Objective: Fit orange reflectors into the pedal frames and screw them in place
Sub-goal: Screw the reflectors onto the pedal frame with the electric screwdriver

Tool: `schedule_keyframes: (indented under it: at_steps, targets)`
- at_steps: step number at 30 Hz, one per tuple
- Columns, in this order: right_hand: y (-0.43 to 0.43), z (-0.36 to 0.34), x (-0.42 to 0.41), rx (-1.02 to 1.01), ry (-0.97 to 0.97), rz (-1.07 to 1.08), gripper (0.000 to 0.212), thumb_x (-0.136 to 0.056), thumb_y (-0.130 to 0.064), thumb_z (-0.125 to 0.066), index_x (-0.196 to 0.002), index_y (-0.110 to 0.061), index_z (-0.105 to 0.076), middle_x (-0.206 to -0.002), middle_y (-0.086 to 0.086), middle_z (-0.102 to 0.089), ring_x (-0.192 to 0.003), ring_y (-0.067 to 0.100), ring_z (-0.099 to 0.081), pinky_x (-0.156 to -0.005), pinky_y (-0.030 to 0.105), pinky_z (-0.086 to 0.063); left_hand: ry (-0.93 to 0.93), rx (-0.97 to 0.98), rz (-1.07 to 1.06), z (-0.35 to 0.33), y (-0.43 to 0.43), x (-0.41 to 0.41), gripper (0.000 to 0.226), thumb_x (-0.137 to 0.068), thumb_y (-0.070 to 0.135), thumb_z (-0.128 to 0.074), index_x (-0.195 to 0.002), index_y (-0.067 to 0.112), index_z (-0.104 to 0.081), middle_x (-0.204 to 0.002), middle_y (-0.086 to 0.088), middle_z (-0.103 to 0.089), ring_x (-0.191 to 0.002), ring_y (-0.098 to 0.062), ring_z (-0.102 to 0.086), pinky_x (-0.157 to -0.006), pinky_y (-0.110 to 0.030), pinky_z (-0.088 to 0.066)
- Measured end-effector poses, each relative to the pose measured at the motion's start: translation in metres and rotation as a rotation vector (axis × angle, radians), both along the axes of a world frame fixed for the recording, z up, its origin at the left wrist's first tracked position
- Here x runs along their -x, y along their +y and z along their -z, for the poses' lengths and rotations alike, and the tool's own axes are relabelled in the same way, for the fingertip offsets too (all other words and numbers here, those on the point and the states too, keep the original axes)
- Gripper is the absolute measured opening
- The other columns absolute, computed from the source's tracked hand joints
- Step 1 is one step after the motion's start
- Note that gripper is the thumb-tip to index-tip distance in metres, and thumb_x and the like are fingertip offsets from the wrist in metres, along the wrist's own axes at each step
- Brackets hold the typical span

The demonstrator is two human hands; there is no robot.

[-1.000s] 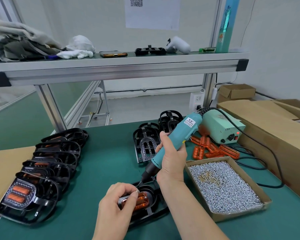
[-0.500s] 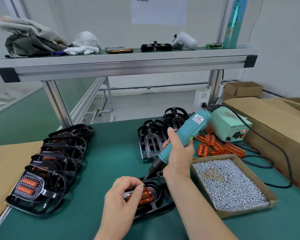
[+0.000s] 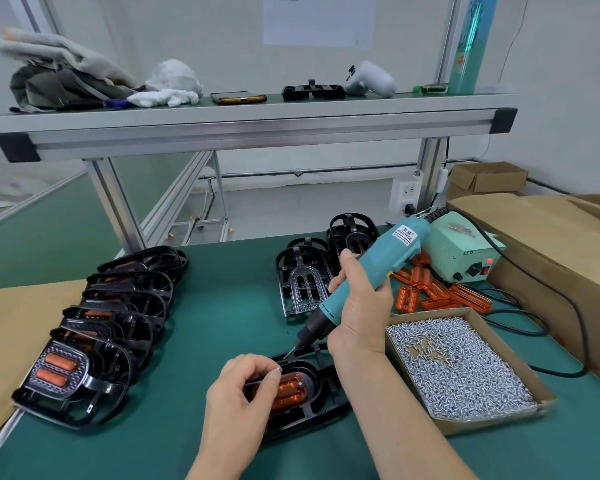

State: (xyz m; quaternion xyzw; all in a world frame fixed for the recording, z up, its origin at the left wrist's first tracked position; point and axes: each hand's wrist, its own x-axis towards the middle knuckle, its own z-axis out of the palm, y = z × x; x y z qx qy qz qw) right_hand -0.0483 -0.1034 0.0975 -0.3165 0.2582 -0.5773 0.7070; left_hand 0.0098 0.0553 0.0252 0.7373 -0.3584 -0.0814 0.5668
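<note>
A black pedal frame [image 3: 321, 407] lies on the green table in front of me with an orange reflector [image 3: 291, 391] seated in it. My left hand [image 3: 238, 396] pinches a small silver screw [image 3: 279, 369] just above the reflector. My right hand [image 3: 359, 306] grips a teal electric screwdriver [image 3: 368, 275], tilted, its bit tip close to the screw at the frame's far rim. A second screw head shows on the reflector's right side.
A row of finished pedals [image 3: 94, 334] lies at the left. Two bare frames [image 3: 305, 282] stand behind. Loose orange reflectors [image 3: 433, 292], a cardboard tray of screws [image 3: 465, 368], the green power unit [image 3: 465, 254] and its cables sit at the right, beside cardboard boxes [image 3: 561, 258].
The screwdriver has lifted slightly, its tip now off the frame. My left hand's fingers have risen, bringing the screw up near the bit. The camera has shifted a little.
</note>
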Motion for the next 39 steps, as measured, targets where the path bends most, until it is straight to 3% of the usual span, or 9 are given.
schedule_keyframes:
  at_steps: [8,12,15,19,25,39]
  targets:
    - [0.008,0.003,-0.004,0.021,0.01,-0.017,0.024,-0.074,-0.028,-0.079,-0.087,-0.023,-0.06,-0.057,-0.005,-0.054,-0.05,0.011,-0.051,-0.052,0.021,-0.048,0.005,0.004,-0.006,-0.002,-0.003,0.0,0.027,-0.085,0.007,-0.073,-0.079,0.033,-0.069,-0.082,0.005,-0.068,-0.083,-0.011,-0.062,-0.075,-0.028,-0.047]
    - [0.008,0.004,-0.004,0.042,0.018,-0.014,0.023,-0.074,-0.027,-0.08,-0.086,-0.023,-0.06,-0.06,-0.005,-0.055,-0.051,0.011,-0.052,-0.052,0.021,-0.048,0.001,0.008,-0.018,-0.002,-0.002,0.001,0.03,-0.084,0.006,-0.074,-0.078,0.035,-0.069,-0.084,0.006,-0.069,-0.085,-0.01,-0.063,-0.075,-0.018,-0.046]
    - [0.009,0.004,-0.005,0.048,0.033,-0.003,0.025,-0.073,-0.028,-0.08,-0.086,-0.022,-0.06,-0.062,-0.002,-0.056,-0.052,0.012,-0.052,-0.053,0.022,-0.048,0.012,0.005,-0.016,-0.003,-0.001,0.001,0.029,-0.082,0.007,-0.076,-0.079,0.035,-0.069,-0.085,0.006,-0.069,-0.087,-0.01,-0.064,-0.077,-0.021,-0.047]
    - [0.008,0.006,-0.005,0.015,0.045,0.002,0.025,-0.072,-0.031,-0.079,-0.088,-0.023,-0.06,-0.06,-0.002,-0.055,-0.051,0.012,-0.052,-0.054,0.021,-0.049,-0.014,0.028,-0.026,-0.004,-0.001,0.0,0.031,-0.081,0.006,-0.076,-0.079,0.036,-0.069,-0.084,0.008,-0.069,-0.087,-0.009,-0.063,-0.075,-0.013,-0.044]
    - [0.007,0.001,-0.003,0.033,0.009,0.033,0.02,-0.076,-0.026,-0.077,-0.084,-0.024,-0.06,-0.056,-0.007,-0.054,-0.049,0.011,-0.05,-0.056,0.026,-0.046,0.024,0.038,-0.014,-0.001,-0.001,-0.001,0.029,-0.082,0.007,-0.077,-0.079,0.035,-0.069,-0.084,0.005,-0.07,-0.085,-0.011,-0.064,-0.078,-0.029,-0.048]
    - [0.01,0.0,-0.003,0.032,0.039,0.037,0.02,-0.075,-0.028,-0.078,-0.085,-0.025,-0.06,-0.057,-0.007,-0.054,-0.051,0.011,-0.05,-0.06,0.028,-0.046,0.084,0.059,-0.03,0.001,-0.002,0.0,0.029,-0.083,0.006,-0.076,-0.077,0.034,-0.07,-0.084,0.004,-0.071,-0.082,-0.008,-0.064,-0.077,-0.027,-0.047]
